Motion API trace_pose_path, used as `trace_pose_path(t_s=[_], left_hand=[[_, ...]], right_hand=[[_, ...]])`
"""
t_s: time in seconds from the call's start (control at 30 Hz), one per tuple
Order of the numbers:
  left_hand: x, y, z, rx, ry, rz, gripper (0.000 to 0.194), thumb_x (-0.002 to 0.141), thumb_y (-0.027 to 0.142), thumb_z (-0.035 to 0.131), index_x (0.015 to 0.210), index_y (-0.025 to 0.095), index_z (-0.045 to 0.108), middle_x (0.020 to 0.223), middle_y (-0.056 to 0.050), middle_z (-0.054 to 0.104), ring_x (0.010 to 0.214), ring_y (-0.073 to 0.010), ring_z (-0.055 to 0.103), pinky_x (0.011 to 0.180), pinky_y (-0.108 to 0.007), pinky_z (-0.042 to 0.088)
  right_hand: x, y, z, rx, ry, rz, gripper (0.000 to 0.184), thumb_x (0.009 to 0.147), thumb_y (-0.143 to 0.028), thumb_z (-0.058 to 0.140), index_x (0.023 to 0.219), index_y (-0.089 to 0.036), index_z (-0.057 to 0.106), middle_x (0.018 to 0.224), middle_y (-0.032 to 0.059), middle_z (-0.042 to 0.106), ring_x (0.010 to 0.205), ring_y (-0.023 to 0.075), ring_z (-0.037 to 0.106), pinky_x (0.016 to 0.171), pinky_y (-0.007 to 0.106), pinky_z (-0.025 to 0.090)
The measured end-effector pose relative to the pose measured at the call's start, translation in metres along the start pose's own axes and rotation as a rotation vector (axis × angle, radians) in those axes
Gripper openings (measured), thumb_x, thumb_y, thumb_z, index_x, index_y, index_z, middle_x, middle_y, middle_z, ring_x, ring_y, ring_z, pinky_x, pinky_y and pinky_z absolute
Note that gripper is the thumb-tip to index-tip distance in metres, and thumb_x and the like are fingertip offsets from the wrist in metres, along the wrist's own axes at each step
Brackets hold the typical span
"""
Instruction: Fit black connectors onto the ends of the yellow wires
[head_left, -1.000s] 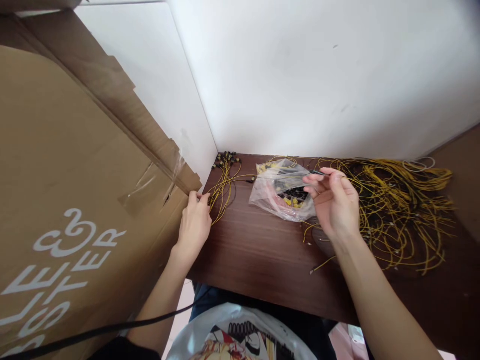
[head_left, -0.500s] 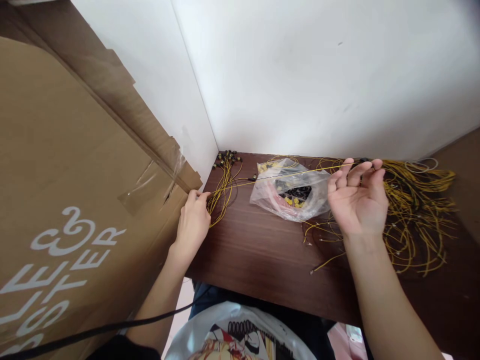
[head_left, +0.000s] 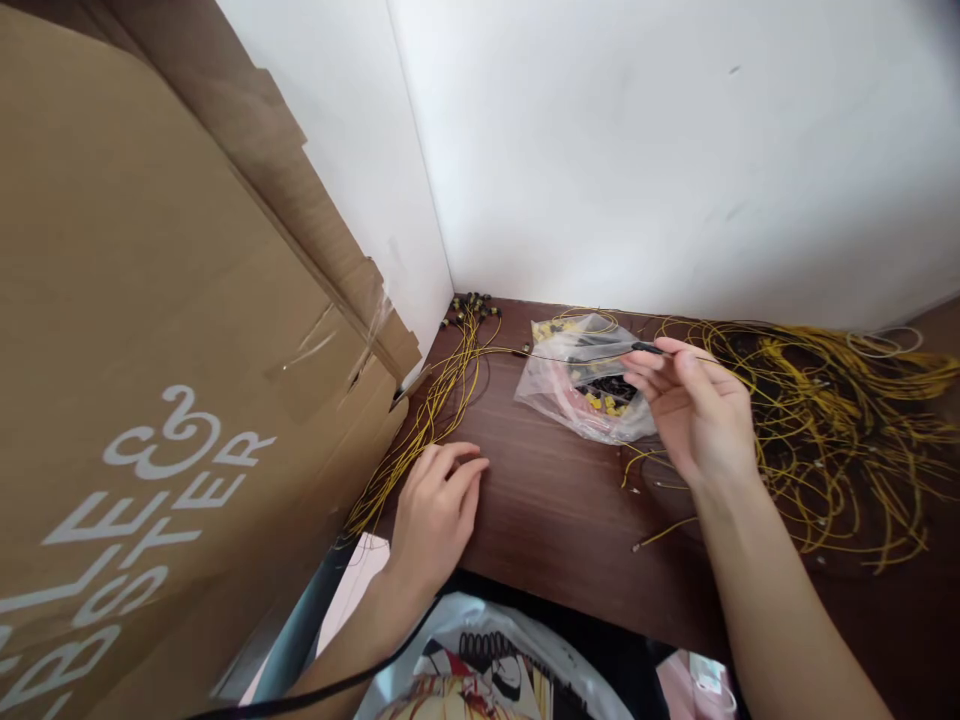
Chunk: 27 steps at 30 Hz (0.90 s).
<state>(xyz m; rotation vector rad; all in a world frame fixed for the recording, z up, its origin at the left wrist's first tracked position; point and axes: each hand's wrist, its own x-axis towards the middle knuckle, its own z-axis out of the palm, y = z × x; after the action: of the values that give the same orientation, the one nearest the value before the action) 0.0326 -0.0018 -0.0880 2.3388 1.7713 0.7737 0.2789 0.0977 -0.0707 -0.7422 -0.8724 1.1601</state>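
Note:
My right hand (head_left: 709, 410) pinches a small black sleeve-like piece (head_left: 646, 348) between thumb and fingers, above the clear plastic bag. A thin wire (head_left: 570, 357) runs left from that piece to a small dark connector (head_left: 522, 350) over the table. My left hand (head_left: 442, 500) is near the table's front edge, fingers loosely bent and apart, holding nothing. Beside it lies a bundle of yellow wires (head_left: 442, 395) with black and yellow connectors (head_left: 471, 305) at the far end. The plastic bag (head_left: 551, 375) holds black and yellow small parts (head_left: 604, 390).
On the right spreads a tangled heap of yellow wires (head_left: 832, 420). A large cardboard box (head_left: 187, 280) stands along the left side, and white walls (head_left: 600, 150) close off the back. Below the dark wooden table (head_left: 517, 500) is a white bag (head_left: 390, 690) with printed items.
My left hand has let go of the wire bundle and moved right and toward me. My right hand has come left, turned, and now pinches the black piece over the bag.

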Motion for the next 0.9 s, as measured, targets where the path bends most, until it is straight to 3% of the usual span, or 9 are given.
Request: trace_pose_path(t_s=[0.17, 0.33, 0.53, 0.7, 0.8, 0.9], left_hand=[[0.013, -0.013, -0.021, 0.018, 0.107, -0.149, 0.024, 0.089, 0.020, 0.045, 0.104, 0.019, 0.064, 0.120, -0.007, 0.059, 0.100, -0.0184, 0.060, 0.090, -0.035, 0.050], [0.018, -0.026, -0.042, 0.051, 0.181, -0.198, 0.027, 0.090, 0.023, 0.042, 0.105, 0.019, 0.064, 0.119, -0.006, 0.061, 0.104, -0.0189, 0.060, 0.094, -0.035, 0.048], [0.011, -0.039, -0.024, 0.104, 0.064, -0.147, 0.038, 0.090, 0.020, 0.038, 0.125, 0.011, 0.051, 0.134, -0.013, 0.050, 0.123, -0.0222, 0.046, 0.106, -0.042, 0.038], [0.021, -0.041, -0.016, 0.115, 0.076, -0.106, 0.034, 0.091, 0.016, 0.035, 0.116, 0.013, 0.058, 0.126, -0.010, 0.056, 0.112, -0.0202, 0.055, 0.100, -0.036, 0.044], [0.035, -0.040, -0.019, 0.198, 0.085, -0.163, 0.036, 0.090, 0.015, 0.037, 0.121, 0.013, 0.054, 0.139, -0.012, 0.044, 0.113, -0.0239, 0.055, 0.097, -0.039, 0.046], [0.048, -0.040, -0.021, 0.267, 0.000, -0.238, 0.042, 0.088, 0.015, 0.039, 0.129, 0.010, 0.046, 0.132, -0.016, 0.049, 0.112, -0.0284, 0.056, 0.093, -0.043, 0.048]], right_hand=[[0.000, 0.003, 0.001, -0.052, 0.039, 0.016, 0.018, 0.078, -0.033, 0.066, 0.088, -0.018, 0.068, 0.079, 0.0028, 0.073, 0.075, 0.0138, 0.070, 0.068, 0.024, 0.057], [0.002, 0.002, -0.002, -0.002, 0.126, -0.016, 0.019, 0.079, -0.030, 0.065, 0.090, -0.015, 0.067, 0.080, 0.0051, 0.072, 0.075, 0.0144, 0.070, 0.069, 0.025, 0.056], [0.005, -0.004, -0.004, 0.054, 0.211, -0.120, 0.014, 0.083, -0.029, 0.059, 0.087, -0.019, 0.067, 0.074, -0.0004, 0.069, 0.067, 0.0106, 0.065, 0.061, 0.024, 0.053], [0.010, -0.009, -0.012, 0.135, 0.267, -0.203, 0.011, 0.082, -0.028, 0.061, 0.082, -0.019, 0.066, 0.065, -0.0036, 0.061, 0.058, 0.0085, 0.056, 0.051, 0.022, 0.049], [0.012, -0.012, -0.016, 0.162, 0.270, -0.195, 0.008, 0.082, -0.028, 0.061, 0.082, -0.021, 0.065, 0.064, -0.0045, 0.060, 0.058, 0.0089, 0.056, 0.053, 0.023, 0.049], [0.012, -0.012, -0.018, 0.155, 0.281, -0.201, 0.009, 0.082, -0.029, 0.060, 0.081, -0.022, 0.065, 0.064, -0.0040, 0.060, 0.058, 0.0096, 0.058, 0.054, 0.023, 0.050]])
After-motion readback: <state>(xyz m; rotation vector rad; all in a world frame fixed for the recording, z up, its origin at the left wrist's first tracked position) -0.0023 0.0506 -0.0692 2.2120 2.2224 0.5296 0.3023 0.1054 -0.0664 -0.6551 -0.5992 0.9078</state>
